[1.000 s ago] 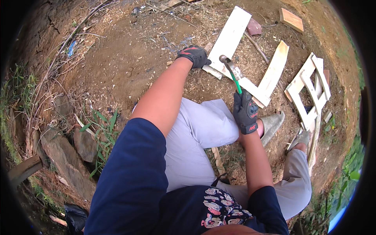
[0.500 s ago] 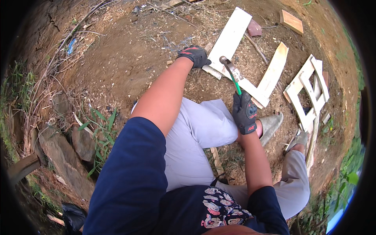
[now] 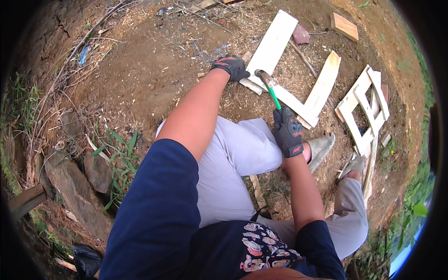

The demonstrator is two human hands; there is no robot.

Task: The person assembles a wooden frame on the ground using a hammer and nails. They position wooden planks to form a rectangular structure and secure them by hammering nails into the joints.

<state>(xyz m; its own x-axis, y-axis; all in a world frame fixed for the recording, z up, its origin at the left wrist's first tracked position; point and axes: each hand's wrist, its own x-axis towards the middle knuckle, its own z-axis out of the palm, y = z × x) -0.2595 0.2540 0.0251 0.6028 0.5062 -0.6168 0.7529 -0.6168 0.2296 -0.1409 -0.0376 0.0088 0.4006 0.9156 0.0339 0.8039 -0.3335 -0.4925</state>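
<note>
My right hand (image 3: 287, 133), in a black glove with red marks, is closed round the green handle of a claw hammer (image 3: 266, 79). The metal head is over the lower end of a wide pale plank (image 3: 274, 42), near its corner. At that same corner, my left hand (image 3: 231, 67), gloved alike, has its fingers curled against the plank's edge; whether a nail is there I cannot make out. A narrow wooden strip (image 3: 291, 102) runs from this corner to a second board (image 3: 323, 84), the pieces forming a U-like shape on the ground.
To the right lies an assembled pale wooden frame (image 3: 347, 112). A short wood block (image 3: 344, 27) and a reddish broken piece (image 3: 301, 34) lie beyond the planks. My shoe (image 3: 321, 151) is close to the strip. Large stones (image 3: 77, 191) and plants (image 3: 123, 163) are at left.
The hammer head has shifted slightly left and down toward the plank's corner, its handle tilting more. My left hand stays at the plank's corner.
</note>
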